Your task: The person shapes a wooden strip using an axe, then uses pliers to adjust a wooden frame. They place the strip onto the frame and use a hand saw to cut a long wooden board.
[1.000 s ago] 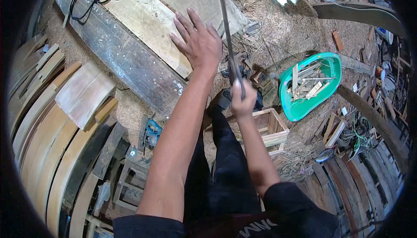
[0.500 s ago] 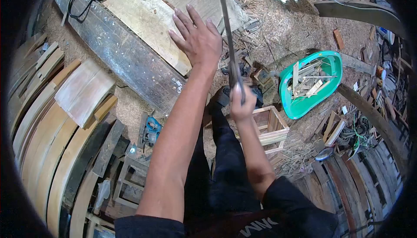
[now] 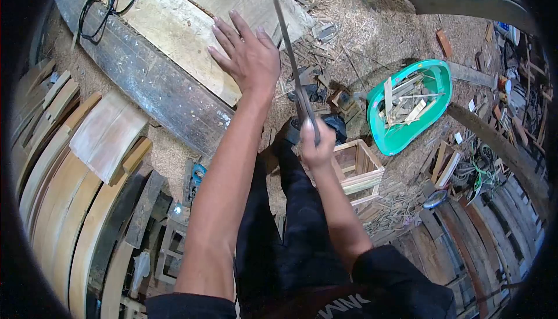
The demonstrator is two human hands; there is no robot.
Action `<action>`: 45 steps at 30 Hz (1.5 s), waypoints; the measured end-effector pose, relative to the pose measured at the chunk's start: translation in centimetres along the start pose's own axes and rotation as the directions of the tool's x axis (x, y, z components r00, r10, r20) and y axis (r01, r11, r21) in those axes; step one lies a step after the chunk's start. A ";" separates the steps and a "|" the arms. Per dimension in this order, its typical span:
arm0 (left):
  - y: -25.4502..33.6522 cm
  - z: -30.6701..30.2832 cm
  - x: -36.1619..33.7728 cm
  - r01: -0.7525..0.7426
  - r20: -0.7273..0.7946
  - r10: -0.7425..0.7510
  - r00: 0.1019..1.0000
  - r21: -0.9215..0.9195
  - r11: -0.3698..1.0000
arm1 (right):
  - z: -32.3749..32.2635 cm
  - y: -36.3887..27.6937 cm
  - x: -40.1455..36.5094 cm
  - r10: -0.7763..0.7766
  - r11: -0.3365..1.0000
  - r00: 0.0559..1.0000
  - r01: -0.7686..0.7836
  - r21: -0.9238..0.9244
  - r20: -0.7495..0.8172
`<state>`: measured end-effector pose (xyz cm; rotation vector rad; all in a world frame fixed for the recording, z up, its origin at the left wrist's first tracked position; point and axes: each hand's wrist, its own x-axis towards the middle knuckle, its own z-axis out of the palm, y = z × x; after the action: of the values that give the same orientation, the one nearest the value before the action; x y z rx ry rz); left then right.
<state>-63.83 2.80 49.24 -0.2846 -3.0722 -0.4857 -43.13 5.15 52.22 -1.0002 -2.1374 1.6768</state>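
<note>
My left hand point(image 3: 249, 57) lies with fingers spread at the end of a pale wooden board point(image 3: 189, 43) on the workbench. Just right of it, my right hand point(image 3: 318, 141) is wrapped round the handle of what looks like a handsaw, seen nearly edge-on. The thin dark saw blade point(image 3: 292, 57) points up and away from me, close beside the left hand and the board's end. Whether its teeth touch the wood cannot be made out.
A green basin point(image 3: 388, 141) of wood scraps stands on the sawdust floor at right. Nearer me is a small wooden frame point(image 3: 363, 173). Stacked boards point(image 3: 87, 202) fill the left side. A black cable point(image 3: 87, 22) lies on the workbench point(image 3: 145, 80), and a blue power tool point(image 3: 197, 173) is below it.
The whole view has shifted slightly, moving the scene left. My left hand keeps its place at the board's end. The saw has drawn back a little toward me.
</note>
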 end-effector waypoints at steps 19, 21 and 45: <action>-0.2 -0.2 0.1 0.008 0.008 -0.008 1.000 0.032 0.999 | -0.2 0.4 -2.2 0.012 0.998 1.000 -0.011 0.067 -0.015; -0.1 0.0 0.1 -0.004 0.014 0.003 1.000 0.014 1.000 | 1.0 0.4 1.3 0.015 1.000 1.000 -0.015 0.009 0.009; -0.3 -0.2 0.2 -0.005 -0.001 0.005 1.000 0.007 1.000 | 1.0 -0.1 1.8 -0.015 1.000 1.000 0.015 0.016 0.006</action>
<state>-64.11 2.49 49.35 -0.2918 -3.0702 -0.4754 -45.07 5.54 51.64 -0.9738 -2.1267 1.6890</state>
